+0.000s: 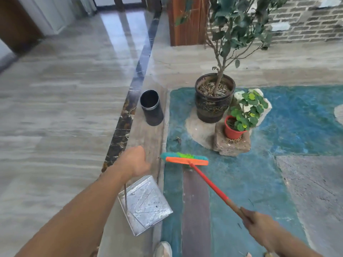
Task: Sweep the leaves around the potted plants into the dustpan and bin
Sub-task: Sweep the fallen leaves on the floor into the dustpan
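Observation:
My left hand (134, 161) grips the thin upright handle of a metal dustpan (146, 204), which hangs just above the floor below the hand. My right hand (258, 226) is closed on the red handle of a broom (185, 158) whose orange and teal head rests on the painted floor ahead. A black cylindrical bin (151, 107) stands beyond the left hand. A large dark pot with a small tree (213, 101) and a small red pot with a green plant (233, 129) stand to the right of the bin. A dry leaf (177, 140) lies between broom and pots.
The red pot sits on a rough stone block (232, 147). A dark marble strip (128, 112) divides the polished floor on the left from the painted teal floor (250, 179). A wooden pillar (187, 21) and a brick wall (306, 19) stand behind. My shoe tip (163, 249) shows at the bottom.

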The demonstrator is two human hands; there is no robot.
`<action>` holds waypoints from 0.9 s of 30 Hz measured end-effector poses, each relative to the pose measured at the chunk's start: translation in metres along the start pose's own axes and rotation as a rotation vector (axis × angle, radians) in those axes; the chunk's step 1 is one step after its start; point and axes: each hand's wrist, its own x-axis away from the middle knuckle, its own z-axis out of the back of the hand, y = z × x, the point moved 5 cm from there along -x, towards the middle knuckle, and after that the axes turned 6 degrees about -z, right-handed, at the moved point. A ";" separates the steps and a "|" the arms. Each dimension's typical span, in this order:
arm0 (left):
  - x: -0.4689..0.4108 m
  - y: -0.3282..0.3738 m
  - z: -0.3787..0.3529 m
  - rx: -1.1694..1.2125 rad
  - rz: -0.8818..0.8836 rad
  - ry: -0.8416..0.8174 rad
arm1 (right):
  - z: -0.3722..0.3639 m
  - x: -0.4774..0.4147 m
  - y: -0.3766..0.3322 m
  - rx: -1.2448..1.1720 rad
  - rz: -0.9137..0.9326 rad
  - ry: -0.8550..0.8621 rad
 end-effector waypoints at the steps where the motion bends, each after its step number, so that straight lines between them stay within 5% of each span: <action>1: -0.014 -0.018 0.003 0.010 0.010 0.002 | 0.010 -0.026 -0.037 0.014 -0.001 0.035; 8: -0.105 -0.145 -0.008 0.027 0.029 0.022 | 0.044 -0.210 -0.222 0.085 0.026 0.069; 12: -0.137 -0.188 -0.021 -0.009 0.008 0.032 | 0.043 -0.277 -0.264 0.198 -0.050 0.043; 27: -0.218 -0.202 -0.002 0.003 0.007 -0.070 | 0.128 -0.176 -0.116 0.386 -0.200 -0.168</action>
